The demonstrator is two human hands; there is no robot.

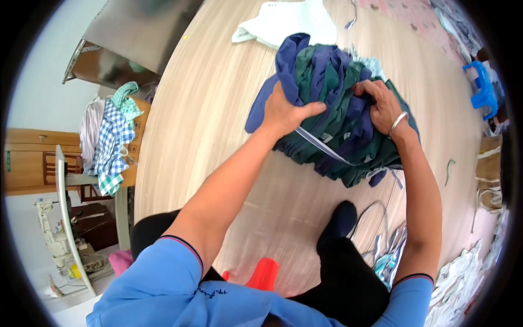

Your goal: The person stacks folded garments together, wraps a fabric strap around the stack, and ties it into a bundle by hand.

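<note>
A thick bundle of folded navy and dark green garments [332, 87] lies in front of me, its layers packed side by side. A pale fabric strip [321, 146] crosses its near side. At the left end, my left hand [286, 111] grips the navy cloth; the thumb lies over the folds and the other fingers are hidden behind fabric. On the right, my right hand [381, 106], with a silver bangle [397, 125] at the wrist, has curled fingers closed on the folds. A white cloth [289, 22] lies just beyond the bundle.
A red plastic object [263, 274] is near my body. Fabric strips [389, 256] lie by my right foot, and white cloth [457, 278] is heaped farther right. A blue plastic stool [482, 90] stands at far right. Checked cloths [111, 131] hang at left, above a sewing machine [52, 234].
</note>
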